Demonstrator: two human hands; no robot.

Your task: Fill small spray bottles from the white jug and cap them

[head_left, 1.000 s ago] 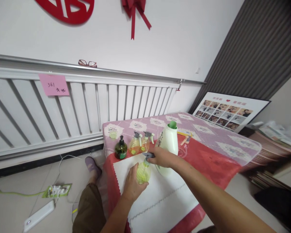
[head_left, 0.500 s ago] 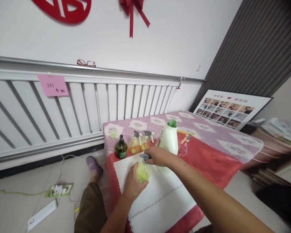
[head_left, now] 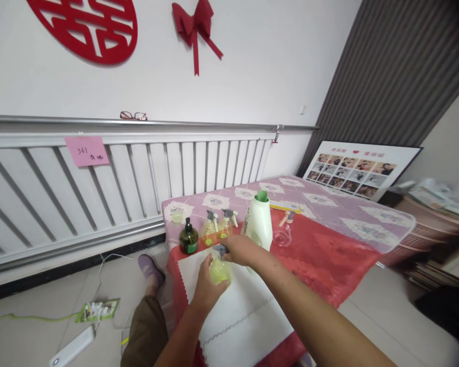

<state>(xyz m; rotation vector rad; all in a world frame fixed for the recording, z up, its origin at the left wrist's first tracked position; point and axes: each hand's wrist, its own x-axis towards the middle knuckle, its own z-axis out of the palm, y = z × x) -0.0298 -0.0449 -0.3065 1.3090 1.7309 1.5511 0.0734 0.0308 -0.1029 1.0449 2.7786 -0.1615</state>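
Observation:
My left hand (head_left: 205, 286) is wrapped round the body of a small yellow-green spray bottle (head_left: 220, 270) that stands on a white cloth (head_left: 237, 316). My right hand (head_left: 241, 250) is closed over the bottle's grey trigger head (head_left: 220, 249). Just behind it stands a tall white jug (head_left: 259, 222) with a green funnel (head_left: 262, 195) in its mouth. Two more spray bottles (head_left: 217, 228) and a dark green pump bottle (head_left: 188, 237) stand in a row at the cloth's far edge.
The low table (head_left: 329, 250) has a red cover over a pink patterned one. A clear glass flask (head_left: 282, 235) and a yellow card lie past the jug. A white radiator (head_left: 99, 188) runs behind, a framed photo collage (head_left: 357, 169) leans right, a power strip (head_left: 72, 346) lies on the floor.
The view has tilted up and shifted, so the table and hands sit lower and smaller. Both hands stay on the spray bottle; the right hand has turned slightly on the trigger head.

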